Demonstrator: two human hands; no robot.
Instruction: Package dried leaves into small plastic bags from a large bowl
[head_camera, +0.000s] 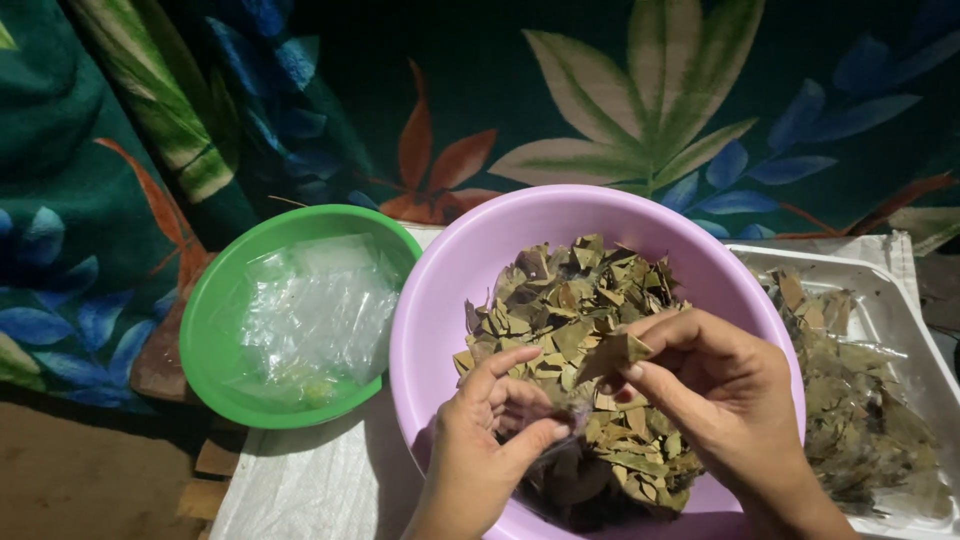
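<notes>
**Hands sorting dried leaves over a lilac basin**

Dark green cloth printed with large leaves in cream, blue and orange (620, 110) hangs behind a low table covered in white woven sheeting (320, 480). At the centre sits a round lilac plastic basin (440, 290), heaped with dried, broken bay leaves (570, 300) in olive and brown.

Both of the person's hands work over the near side of this basin. The right hand (730, 400) pinches a single dried leaf (612, 352) between thumb and fingertips, its grip narrow and closed on that leaf, held just above the heap. The left hand (490, 430) sits just beside it, its thumb and curled fingers pinched on the mouth of a small clear plastic bag (560, 450), which is hard to make out against the leaves.

To the left, a green bowl (215, 330) holds a pile of clear plastic bags (315, 310). To the right, a white foam tray (900, 310) carries more dried leaves (850, 400).
</notes>
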